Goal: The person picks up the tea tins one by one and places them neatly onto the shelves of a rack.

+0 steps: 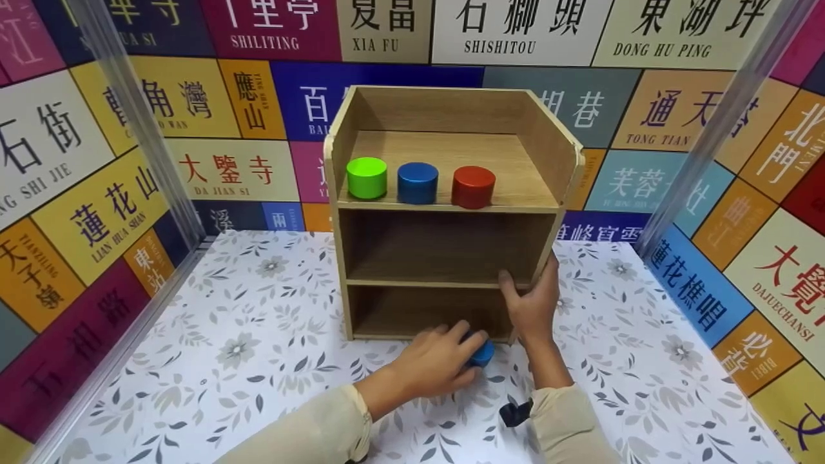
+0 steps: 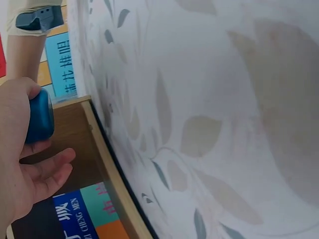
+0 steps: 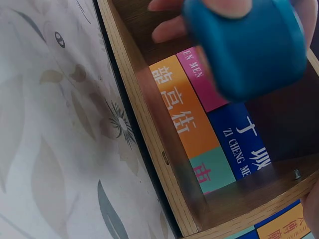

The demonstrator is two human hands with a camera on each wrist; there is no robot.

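Observation:
In the head view my left hand grips a blue cylindrical block low before the bottom compartment of a small wooden shelf unit. The left wrist view has this block held at the thumb, with other fingers extended below it. Seen from the right wrist, the same block looms in front of the compartment. My right hand holds the unit's right side panel, its thumb at the front edge by the middle board. Most of its fingers are hidden behind the panel.
Along the front of the unit's top level stand a green block, another blue block and a red block. Floral cloth covers the table. Sign-printed walls enclose the back and sides.

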